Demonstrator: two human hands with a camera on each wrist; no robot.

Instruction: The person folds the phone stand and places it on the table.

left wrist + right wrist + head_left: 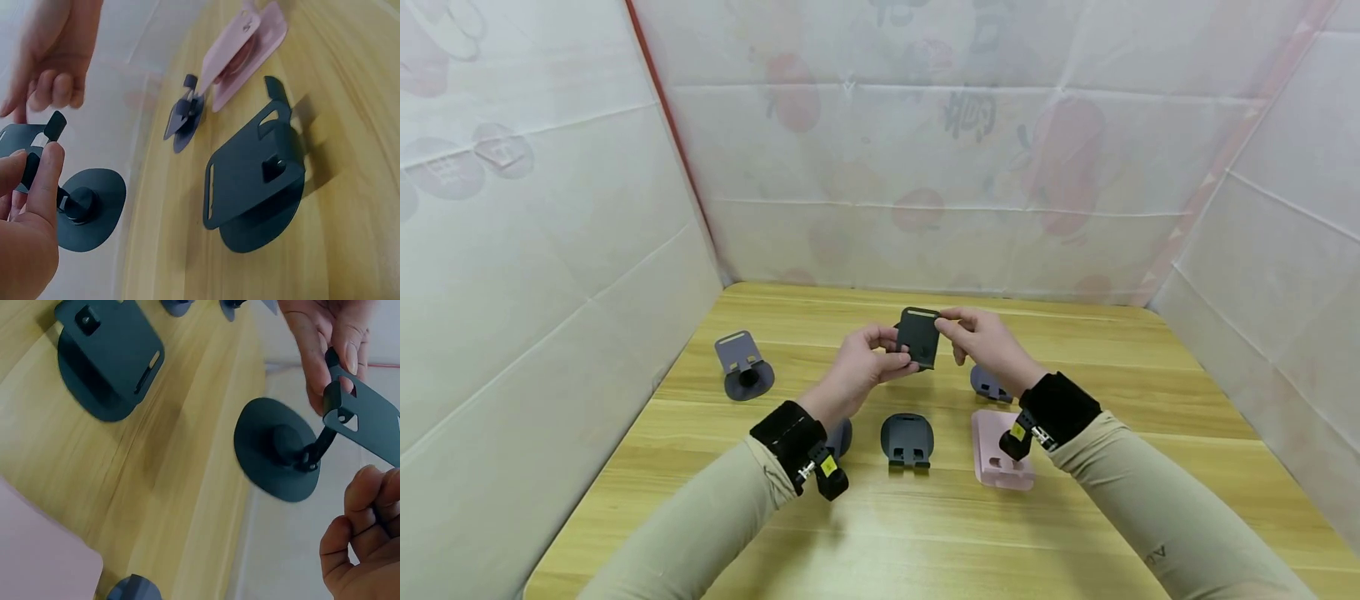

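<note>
Left hand [859, 367]: thumb and fingers pinch the lower left edge of a dark grey folding phone stand with a flat rectangular plate, a hinged arm and a round base [917, 337]; right hand [981, 337]: fingertips pinch the plate's upper right corner. The stand is held in the air above the middle of a pale wooden table [1150, 400], clear of its surface. Step, as judged: adjusting the plate on its hinge; the next move seems to call for one hand steadying the base while the other tilts the plate. Appearance: matte, thin plate with cut-outs and a bottom lip; the right-wrist view shows the base [275, 449] hanging from the short arm. At 6 o'clock below it, a like dark grey stand lying folded [907, 440]; at 4 o'clock, a pink stand lying flat [996, 450]; at 3 o'clock, a blue-grey stand [988, 385], partly hidden by the right wrist; at 9 o'clock, a blue-grey stand [742, 365], well apart. White sheeting [550, 250] walls the table.
</note>
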